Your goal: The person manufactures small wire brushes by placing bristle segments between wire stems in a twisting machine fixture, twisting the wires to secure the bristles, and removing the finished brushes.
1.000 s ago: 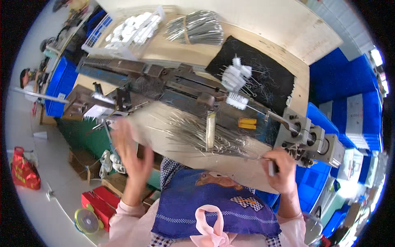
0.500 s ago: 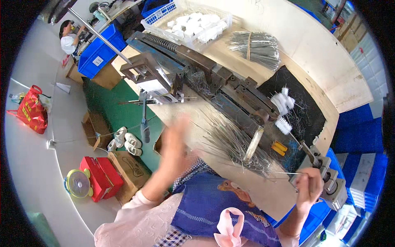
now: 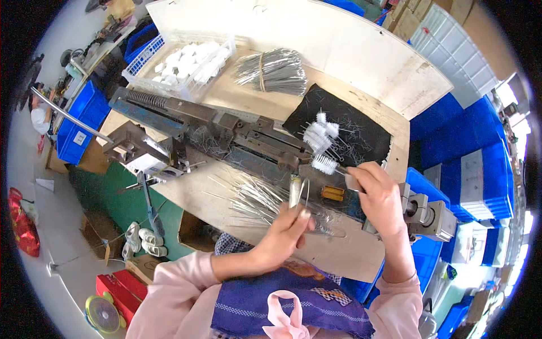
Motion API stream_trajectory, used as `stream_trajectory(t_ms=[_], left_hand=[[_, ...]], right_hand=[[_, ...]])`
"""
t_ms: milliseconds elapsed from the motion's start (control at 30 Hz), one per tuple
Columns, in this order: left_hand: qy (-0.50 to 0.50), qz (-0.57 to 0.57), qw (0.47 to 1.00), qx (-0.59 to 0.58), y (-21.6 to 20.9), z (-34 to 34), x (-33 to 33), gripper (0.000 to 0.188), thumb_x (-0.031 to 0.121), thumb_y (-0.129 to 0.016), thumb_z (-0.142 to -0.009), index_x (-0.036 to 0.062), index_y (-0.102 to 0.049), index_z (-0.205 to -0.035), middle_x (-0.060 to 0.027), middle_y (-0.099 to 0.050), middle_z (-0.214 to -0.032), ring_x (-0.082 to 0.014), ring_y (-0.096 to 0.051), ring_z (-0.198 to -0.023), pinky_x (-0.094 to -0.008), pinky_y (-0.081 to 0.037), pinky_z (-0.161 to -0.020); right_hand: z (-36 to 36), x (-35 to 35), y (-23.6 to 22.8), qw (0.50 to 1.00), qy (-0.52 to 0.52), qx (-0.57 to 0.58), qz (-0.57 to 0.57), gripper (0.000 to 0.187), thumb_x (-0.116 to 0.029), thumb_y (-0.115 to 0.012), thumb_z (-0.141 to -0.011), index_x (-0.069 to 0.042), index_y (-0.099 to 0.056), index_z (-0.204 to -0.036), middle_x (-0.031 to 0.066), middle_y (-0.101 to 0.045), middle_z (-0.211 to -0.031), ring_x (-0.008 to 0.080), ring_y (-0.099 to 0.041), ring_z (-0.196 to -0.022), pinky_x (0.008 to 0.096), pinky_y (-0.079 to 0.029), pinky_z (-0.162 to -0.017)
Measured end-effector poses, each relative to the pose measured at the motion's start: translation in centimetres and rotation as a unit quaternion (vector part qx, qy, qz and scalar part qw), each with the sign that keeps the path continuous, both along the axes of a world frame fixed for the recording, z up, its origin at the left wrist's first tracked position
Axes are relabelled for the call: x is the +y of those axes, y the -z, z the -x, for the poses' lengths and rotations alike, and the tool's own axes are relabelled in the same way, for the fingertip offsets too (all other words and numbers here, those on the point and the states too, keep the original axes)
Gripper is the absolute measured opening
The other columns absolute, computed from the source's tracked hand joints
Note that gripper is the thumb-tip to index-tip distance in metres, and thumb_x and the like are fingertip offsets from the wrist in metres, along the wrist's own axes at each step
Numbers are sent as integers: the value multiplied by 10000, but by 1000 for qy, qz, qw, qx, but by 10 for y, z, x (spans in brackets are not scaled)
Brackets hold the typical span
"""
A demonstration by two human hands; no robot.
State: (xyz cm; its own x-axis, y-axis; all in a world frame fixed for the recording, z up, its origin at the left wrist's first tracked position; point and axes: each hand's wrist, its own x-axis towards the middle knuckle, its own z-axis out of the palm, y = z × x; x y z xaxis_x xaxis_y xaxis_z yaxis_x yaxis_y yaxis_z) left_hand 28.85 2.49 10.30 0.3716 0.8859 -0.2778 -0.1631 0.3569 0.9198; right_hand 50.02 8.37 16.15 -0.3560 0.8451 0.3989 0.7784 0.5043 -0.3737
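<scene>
My left hand (image 3: 287, 231) is closed in a pinch on a bent wire (image 3: 306, 191), whose loop stands up above my fingers. It is close to a pale lever (image 3: 294, 191) on the long metal machine (image 3: 248, 150). At the machine's right end, my right hand (image 3: 379, 195) is closed around a small metal lever (image 3: 353, 182). A white bristle brush (image 3: 324, 164) sticks out beside it, its stem running toward my fingers. Several more white brushes (image 3: 320, 133) lie behind on a black mat (image 3: 361, 127). Loose wires (image 3: 251, 199) lie left of my left hand.
A banded wire bundle (image 3: 279, 72) and a clear crate (image 3: 212, 73) of white pieces stand at the back of the wooden table (image 3: 339, 248). A yellow block (image 3: 332, 193) rests on the machine. Blue bins (image 3: 485, 186) are stacked at right.
My left hand has come from left of the wires to the lever and now pinches a bent wire. My right hand has moved from a straight wire up to the metal lever. The view has shifted right.
</scene>
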Motion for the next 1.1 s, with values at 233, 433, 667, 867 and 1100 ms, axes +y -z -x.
stream_trajectory(t_ms=[233,433,667,867,1100], left_hand=[[33,187,894,-405,-70,53,50,295,353,-446,-994,148,-601,-1140,45,-388,-711,-26,-257,-443,-189,-207,-373],[-30,-157,973,-165,-30,108,34,203,265,-548,-953,123,-693,-953,-49,-632,-741,-87,-466,-452,-246,-360,-393],[222,-347,876,251,-1,-30,99,279,298,-585,-881,43,-698,-874,-210,-635,-744,-363,-638,-677,-420,-506,-640],[266,-425,727,469,-52,-40,104,177,210,-611,-812,46,-671,-842,-153,-654,-743,-328,-648,-691,-422,-509,-607],[106,-626,560,533,-72,14,109,179,125,-645,-725,56,-676,-888,-52,-661,-967,-225,-662,-794,-332,-523,-586]], right_hand=[[0,13,6,993,-19,-101,-49,334,34,-616,-653,-4,-625,-985,100,-562,-839,264,-593,-784,348,-521,-641],[13,19,-12,998,-25,-47,-29,269,8,-616,-679,-12,-596,-947,103,-539,-840,270,-585,-776,349,-522,-626],[4,49,-2,994,16,-12,107,180,-189,-662,-781,-45,-658,-889,136,-547,-879,333,-574,-849,418,-476,-730],[-17,12,-5,995,-29,-6,90,119,-65,-708,-699,-31,-629,-781,102,-589,-846,305,-611,-762,373,-518,-671],[25,50,9,989,-103,108,-8,182,2,-681,-666,-44,-629,-834,113,-608,-765,301,-613,-744,369,-519,-665]])
